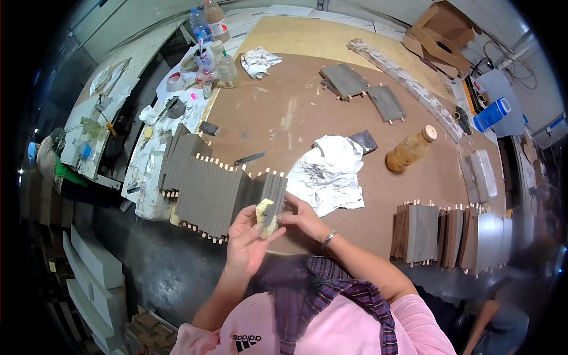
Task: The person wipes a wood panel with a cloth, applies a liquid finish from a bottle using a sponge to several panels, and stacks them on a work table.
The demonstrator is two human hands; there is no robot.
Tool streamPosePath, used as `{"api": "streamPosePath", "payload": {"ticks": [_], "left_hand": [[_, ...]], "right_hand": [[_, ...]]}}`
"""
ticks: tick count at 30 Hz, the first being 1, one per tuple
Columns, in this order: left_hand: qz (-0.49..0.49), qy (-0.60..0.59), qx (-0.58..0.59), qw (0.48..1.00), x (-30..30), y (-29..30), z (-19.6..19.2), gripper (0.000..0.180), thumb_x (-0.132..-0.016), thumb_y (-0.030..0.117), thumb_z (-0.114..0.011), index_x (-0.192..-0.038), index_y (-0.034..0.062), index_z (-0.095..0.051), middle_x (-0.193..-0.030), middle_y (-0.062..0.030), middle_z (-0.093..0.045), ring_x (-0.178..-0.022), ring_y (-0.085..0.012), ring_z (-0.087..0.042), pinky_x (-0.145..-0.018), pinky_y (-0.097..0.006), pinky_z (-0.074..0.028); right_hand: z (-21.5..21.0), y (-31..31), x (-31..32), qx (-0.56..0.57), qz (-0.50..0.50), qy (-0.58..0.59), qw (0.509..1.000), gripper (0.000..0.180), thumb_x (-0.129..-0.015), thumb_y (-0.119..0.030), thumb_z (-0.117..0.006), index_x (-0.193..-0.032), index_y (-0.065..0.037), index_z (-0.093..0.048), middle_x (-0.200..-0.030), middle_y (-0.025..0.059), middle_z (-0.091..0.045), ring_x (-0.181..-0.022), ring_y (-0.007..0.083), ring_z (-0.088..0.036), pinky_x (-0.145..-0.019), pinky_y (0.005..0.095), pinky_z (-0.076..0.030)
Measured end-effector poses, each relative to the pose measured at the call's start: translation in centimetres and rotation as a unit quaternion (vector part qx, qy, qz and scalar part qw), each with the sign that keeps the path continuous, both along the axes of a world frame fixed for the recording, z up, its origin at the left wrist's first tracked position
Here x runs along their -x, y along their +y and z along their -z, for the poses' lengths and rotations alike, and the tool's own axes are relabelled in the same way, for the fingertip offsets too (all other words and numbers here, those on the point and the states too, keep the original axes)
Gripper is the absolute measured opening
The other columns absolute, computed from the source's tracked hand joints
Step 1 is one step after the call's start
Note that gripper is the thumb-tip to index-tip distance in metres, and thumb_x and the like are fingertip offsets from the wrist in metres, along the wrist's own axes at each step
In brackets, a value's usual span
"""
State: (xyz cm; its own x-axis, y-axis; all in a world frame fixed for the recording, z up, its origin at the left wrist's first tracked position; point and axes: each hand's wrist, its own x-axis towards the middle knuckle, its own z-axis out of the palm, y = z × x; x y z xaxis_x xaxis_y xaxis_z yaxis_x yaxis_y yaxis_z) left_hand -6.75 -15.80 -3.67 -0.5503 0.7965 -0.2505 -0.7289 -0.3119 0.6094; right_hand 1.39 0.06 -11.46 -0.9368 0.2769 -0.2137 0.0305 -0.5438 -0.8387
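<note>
My left hand is closed around a pale yellow sponge at the near edge of the brown worktable. A thin dark wooden slat is pressed against the sponge. My right hand, with a bracelet at the wrist, pinches that slat from the right. Both hands hover just in front of a long row of grey-brown slats with dowel pegs standing on edge.
A crumpled white cloth lies right of the hands. An amber bottle lies on its side. More pegged slats stand at the right, flat panels farther back. Bottles and jars crowd the far left; a blue bottle lies far right.
</note>
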Motion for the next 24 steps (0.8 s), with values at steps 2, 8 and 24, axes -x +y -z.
{"api": "streamPosePath", "payload": {"ticks": [2, 8, 24], "left_hand": [[-0.011, 0.031, 0.006, 0.999, 0.0, -0.1, 0.0, 0.042, -0.085, 0.003, -0.058, -0.126, 0.0025, -0.046, -0.127, -0.0161, -0.054, -0.121, -0.0320, -0.053, -0.100, -0.068, -0.038], [-0.010, 0.052, -0.001, 0.999, 0.4, -0.7, -0.2, 0.041, -0.085, 0.003, -0.059, -0.125, 0.0032, -0.048, -0.123, -0.0123, -0.058, -0.115, -0.0265, -0.057, -0.101, -0.067, -0.038], [-0.015, -0.076, -0.048, 0.996, 2.1, -1.7, -0.3, 0.045, -0.086, 0.001, -0.055, -0.129, 0.0004, -0.044, -0.130, -0.0152, -0.051, -0.124, -0.0322, -0.049, -0.102, -0.071, -0.034]], "right_hand": [[0.0, 1.4, -0.4, -0.036, -0.027, -0.029, 0.999, 0.069, -0.088, -0.008, -0.058, -0.148, 0.002, -0.026, -0.131, 0.0159, -0.052, -0.115, 0.0213, -0.053, -0.097, 0.0313, -0.045], [0.8, 10.4, 0.3, -0.223, 0.068, -0.095, 0.968, 0.065, -0.084, -0.006, -0.059, -0.146, -0.012, -0.041, -0.122, 0.0080, -0.057, -0.110, 0.0177, -0.053, -0.093, 0.0283, -0.044], [0.3, 0.2, 3.2, -0.086, -0.027, -0.026, 0.996, 0.093, -0.085, -0.016, -0.073, -0.150, 0.004, -0.008, -0.130, 0.0199, -0.050, -0.115, 0.0236, -0.054, -0.092, 0.0343, -0.049]]}}
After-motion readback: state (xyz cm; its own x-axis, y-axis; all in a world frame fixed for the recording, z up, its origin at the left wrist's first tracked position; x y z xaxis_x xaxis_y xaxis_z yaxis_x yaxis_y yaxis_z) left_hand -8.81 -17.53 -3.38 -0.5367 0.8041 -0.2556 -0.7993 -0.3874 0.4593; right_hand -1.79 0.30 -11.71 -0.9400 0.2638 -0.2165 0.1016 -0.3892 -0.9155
